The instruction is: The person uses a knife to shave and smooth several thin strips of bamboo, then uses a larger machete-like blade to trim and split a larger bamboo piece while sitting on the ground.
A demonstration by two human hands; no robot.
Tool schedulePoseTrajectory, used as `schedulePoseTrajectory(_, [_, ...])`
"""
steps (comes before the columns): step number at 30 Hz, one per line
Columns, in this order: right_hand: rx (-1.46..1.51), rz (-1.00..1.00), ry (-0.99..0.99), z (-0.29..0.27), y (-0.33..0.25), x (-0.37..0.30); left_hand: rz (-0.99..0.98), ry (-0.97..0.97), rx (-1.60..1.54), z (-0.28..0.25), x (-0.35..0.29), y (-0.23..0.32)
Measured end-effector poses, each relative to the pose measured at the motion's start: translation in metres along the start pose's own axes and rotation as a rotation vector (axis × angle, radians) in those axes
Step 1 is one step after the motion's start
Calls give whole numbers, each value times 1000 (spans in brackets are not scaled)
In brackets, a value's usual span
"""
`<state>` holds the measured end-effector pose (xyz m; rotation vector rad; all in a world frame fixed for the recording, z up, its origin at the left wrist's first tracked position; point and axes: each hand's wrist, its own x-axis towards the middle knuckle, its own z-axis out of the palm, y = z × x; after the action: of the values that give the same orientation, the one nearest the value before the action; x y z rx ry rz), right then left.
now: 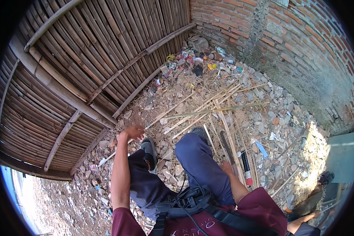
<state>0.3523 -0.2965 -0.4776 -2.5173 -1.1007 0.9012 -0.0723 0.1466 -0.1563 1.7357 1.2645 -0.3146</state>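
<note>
My left hand (134,133) reaches out beyond my left shoe, its fingers loosely spread. A thin split bamboo strip (171,111) runs along the ground to that hand and seems to continue on its near side; I see no grip on it. My right hand (227,168) is down beside my right knee, its fingers mostly hidden. Close to it lies a long dark blade-like piece (226,147), and I cannot tell whether the hand touches it. A black, white and red tube-shaped thing (246,167) lies just right of this hand.
Several bamboo strips (208,106) lie crossed on rubble ahead of me. A bamboo-slat wall (106,51) stands left, a brick wall (295,43) far right. Litter (212,63) fills the far corner. Another person's arm (303,222) and sandalled foot (325,177) show at lower right.
</note>
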Motion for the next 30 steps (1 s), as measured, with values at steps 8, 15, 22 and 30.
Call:
schedulePoseTrajectory(8, [2,144,-74,1,-7,3,7,-25,30,3,-7,5])
schedulePoseTrajectory(15, [65,1,-93,12,8,7,-5,-21,-3,0,-10,8])
schedulePoseTrajectory(22, [194,46,29,-5,-1,-3,13,0,42,3,-11,17])
schedulePoseTrajectory(30, [331,73,520,-67,0,24,-23,-27,41,5,-11,23])
